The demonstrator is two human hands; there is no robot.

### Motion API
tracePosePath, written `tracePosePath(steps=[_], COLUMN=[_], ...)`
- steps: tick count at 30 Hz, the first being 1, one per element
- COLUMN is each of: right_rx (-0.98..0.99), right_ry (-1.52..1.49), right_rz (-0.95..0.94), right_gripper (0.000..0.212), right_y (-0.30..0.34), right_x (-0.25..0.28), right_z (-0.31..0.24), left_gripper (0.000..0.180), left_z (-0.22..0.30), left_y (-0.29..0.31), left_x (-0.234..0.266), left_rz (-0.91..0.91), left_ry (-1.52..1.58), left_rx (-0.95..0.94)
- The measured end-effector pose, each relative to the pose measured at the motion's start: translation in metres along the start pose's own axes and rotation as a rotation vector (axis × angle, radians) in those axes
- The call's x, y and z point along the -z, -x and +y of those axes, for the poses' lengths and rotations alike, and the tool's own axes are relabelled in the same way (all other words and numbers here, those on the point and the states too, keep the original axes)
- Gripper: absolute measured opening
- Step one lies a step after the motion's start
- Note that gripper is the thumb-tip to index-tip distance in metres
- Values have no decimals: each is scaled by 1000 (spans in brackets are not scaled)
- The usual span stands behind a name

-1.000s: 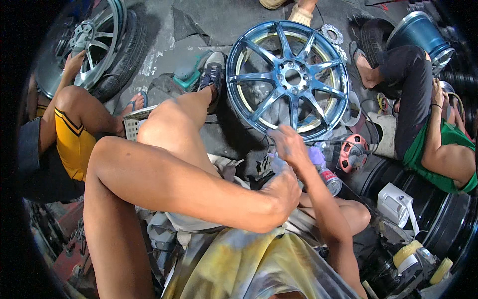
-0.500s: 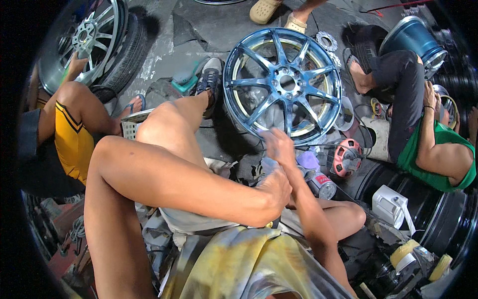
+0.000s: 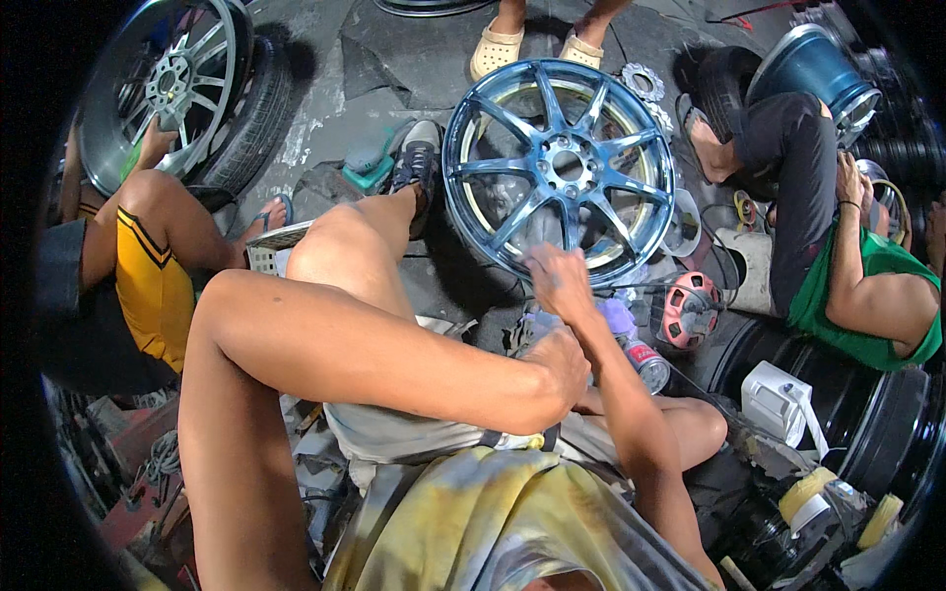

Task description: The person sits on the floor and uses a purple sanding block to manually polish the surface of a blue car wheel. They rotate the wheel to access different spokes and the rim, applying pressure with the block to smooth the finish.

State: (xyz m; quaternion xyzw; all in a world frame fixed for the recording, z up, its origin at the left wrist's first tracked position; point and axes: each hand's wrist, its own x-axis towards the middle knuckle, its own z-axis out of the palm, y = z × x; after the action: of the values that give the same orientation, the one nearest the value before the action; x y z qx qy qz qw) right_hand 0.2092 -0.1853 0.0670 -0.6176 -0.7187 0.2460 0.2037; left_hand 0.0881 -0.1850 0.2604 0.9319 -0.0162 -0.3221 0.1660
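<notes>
The right hand (image 3: 557,281) has risen onto the blue rim (image 3: 567,167), fingers bent against its lower edge; left hand (image 3: 557,364) stays curled below, contents hidden. Two wheels, one spray can (image 3: 645,360)

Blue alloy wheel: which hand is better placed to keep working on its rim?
Probably the right. The right hand is stretched out at the lower rim of the blue wheel, seemingly touching it. The left hand is curled back near the lap, apart from the wheel.
</notes>
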Motion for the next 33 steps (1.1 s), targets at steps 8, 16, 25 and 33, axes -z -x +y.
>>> tracePosePath(steps=[8, 16, 25, 33], right_rx=[-108, -541, -522, -413], right_ry=[-269, -890, -953, -897], right_rz=[-46, -123, -180, -427], right_gripper=[16, 16, 17, 21], right_y=[-11, 54, 66, 81], right_x=[-7, 34, 15, 0], right_z=[1, 8, 2, 13], left_gripper=[20, 22, 21, 20], left_z=[-8, 3, -1, -1], left_y=[1, 7, -2, -4], left_x=[11, -6, -7, -11], left_rz=[3, 20, -45, 1], left_ry=[29, -73, -81, -124], left_rx=[33, 71, 43, 48])
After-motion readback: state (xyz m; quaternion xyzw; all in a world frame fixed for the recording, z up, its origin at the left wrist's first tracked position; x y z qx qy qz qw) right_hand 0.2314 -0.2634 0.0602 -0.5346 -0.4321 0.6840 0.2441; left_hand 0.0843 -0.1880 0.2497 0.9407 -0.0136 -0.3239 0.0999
